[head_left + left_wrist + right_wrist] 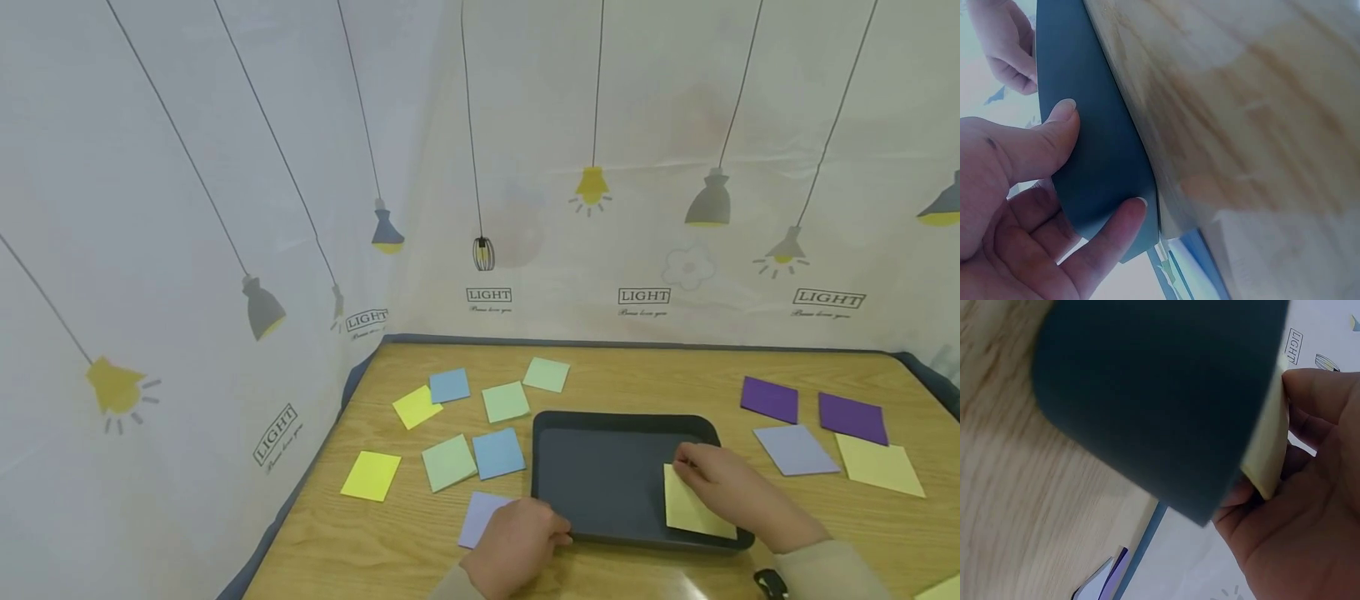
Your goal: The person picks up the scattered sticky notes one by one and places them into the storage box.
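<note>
A shallow dark tray lies on the wooden table. My left hand grips its front left corner. In the left wrist view, the thumb lies at the rim and a finger presses the tray's outer wall. At the tray's right end, my right hand pinches a pale yellow sticky note, which is over the tray floor. The right wrist view shows the pale yellow note between thumb and fingers, partly hidden behind the tray wall. A lavender note is partly covered by my left hand.
Left of the tray lie bright yellow notes, blue notes and green notes. On the right are purple notes, a lavender note and another pale yellow note. A lamp-printed curtain borders the table.
</note>
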### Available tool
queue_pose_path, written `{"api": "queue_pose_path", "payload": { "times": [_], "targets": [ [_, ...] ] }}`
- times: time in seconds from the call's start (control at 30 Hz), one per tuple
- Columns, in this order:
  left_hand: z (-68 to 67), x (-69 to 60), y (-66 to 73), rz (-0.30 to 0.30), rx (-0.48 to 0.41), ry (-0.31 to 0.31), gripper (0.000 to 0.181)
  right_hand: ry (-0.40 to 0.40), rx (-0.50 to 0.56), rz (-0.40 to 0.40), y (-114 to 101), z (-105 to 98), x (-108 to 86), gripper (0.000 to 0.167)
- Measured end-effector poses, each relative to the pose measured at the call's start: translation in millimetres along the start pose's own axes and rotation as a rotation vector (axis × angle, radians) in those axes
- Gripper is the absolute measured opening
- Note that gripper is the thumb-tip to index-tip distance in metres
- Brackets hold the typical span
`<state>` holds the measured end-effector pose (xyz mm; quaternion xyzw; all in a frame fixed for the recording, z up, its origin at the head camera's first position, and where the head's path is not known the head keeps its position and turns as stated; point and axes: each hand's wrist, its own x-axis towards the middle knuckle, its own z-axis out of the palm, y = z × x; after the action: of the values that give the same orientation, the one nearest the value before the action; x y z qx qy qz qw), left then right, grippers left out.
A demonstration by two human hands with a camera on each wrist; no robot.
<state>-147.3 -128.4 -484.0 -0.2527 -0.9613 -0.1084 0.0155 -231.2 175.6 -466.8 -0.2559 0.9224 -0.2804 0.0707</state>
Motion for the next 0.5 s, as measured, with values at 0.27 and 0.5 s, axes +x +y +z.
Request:
{"api": "queue_pose_path", "payload": {
  "times": [0.27,0.5],
  "targets": [
    [-2.0,0.1,0.6,-0.001,0.002,-0.008,0.011,-0.104,-0.003,-0.015,-1.2,-0.6,2.9,0.023],
    [-3.0,-0.5,1.3,0.006,0.001,-0.007,0.011,-0.145,-0.03,0.035,-4.1,-2.5,7.6,0.019]
  ]
}}
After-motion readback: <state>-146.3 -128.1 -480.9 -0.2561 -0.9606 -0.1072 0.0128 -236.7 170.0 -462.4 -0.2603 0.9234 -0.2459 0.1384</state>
